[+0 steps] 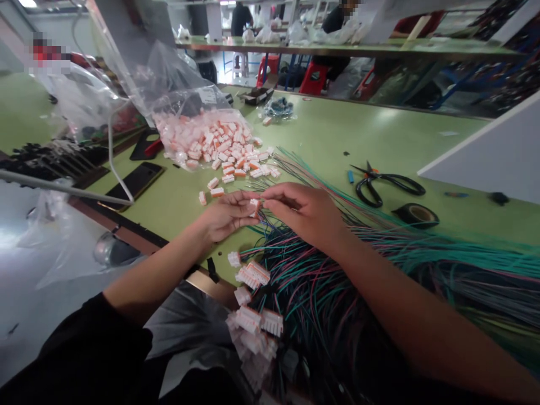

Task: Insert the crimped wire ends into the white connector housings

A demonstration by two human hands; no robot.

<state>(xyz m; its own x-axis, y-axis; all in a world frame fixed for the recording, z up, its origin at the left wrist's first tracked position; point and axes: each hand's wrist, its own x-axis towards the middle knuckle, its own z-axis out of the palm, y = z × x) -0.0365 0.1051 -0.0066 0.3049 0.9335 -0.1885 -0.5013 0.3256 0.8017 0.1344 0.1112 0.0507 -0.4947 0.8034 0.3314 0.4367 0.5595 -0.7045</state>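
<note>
Between the fingertips of my left hand (230,216) is a small white and orange connector housing (254,207). Pinched close against its right side, my right hand (301,211) has thumb and forefinger together, seemingly on a thin wire whose end is hidden by the fingers. Under and beyond both hands runs a large bundle of green, pink and dark wires (320,247). Several wired connectors (253,274) hang at the table's front edge. A heap of loose white and orange connectors (223,140) spills from a clear plastic bag (169,84) behind my left hand.
Black-handled scissors (373,183) and a roll of black tape (416,215) lie right on the green table (329,129). A phone (133,184) rests at left beneath a bent metal rod (112,146). A white panel (493,146) stands at right. People sit beyond the far bench.
</note>
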